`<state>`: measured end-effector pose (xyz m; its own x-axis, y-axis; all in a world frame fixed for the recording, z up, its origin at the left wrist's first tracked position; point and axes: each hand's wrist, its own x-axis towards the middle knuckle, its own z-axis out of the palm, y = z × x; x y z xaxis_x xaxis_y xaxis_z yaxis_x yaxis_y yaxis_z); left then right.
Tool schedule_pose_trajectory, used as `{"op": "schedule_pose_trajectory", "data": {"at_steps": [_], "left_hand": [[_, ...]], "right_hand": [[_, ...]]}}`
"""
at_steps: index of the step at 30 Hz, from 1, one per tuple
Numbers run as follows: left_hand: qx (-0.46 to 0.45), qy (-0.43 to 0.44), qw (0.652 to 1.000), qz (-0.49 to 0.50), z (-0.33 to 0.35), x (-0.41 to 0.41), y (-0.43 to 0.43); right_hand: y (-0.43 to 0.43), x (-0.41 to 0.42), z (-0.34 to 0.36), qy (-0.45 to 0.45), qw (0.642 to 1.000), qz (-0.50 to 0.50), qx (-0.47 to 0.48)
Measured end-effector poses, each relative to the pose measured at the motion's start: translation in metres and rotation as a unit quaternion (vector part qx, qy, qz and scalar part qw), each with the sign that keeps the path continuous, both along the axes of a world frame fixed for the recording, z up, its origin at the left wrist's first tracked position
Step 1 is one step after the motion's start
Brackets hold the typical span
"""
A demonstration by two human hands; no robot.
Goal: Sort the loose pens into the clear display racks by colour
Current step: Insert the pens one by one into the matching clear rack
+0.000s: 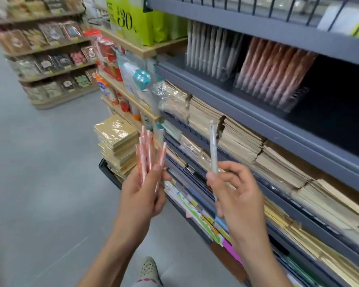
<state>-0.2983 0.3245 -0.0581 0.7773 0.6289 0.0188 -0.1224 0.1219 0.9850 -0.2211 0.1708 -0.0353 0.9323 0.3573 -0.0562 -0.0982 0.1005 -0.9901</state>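
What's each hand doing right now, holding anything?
Left hand: closed around a bunch of pink pens.
Right hand: pinching a single white pen, held upright.

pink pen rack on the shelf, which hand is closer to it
Right. The right hand, pinching a white pen, is below the pink pen rack and to its left; the left hand, gripping a bunch of pink pens, is farther left.

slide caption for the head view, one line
Left hand holds pink pens, right hand pinches a white pen below the clear racks.
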Motion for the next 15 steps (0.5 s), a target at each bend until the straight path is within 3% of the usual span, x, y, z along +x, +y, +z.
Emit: {"op": "schedule_pose_trajectory", "data": {"at_steps": [8, 15], "left_hand": [[-0.018, -0.002, 0.999, -0.044, -0.001, 0.032, 0.109], [-0.019, 0.026, 0.993, -0.109, -0.008, 0.066, 0.150]], "right_hand": [[0.097, 0.021, -0.004, 0.004, 0.998, -0.066, -0.015], [0.119, 0.050, 0.002, -0.015, 0.986, -0.164, -0.014]]}}
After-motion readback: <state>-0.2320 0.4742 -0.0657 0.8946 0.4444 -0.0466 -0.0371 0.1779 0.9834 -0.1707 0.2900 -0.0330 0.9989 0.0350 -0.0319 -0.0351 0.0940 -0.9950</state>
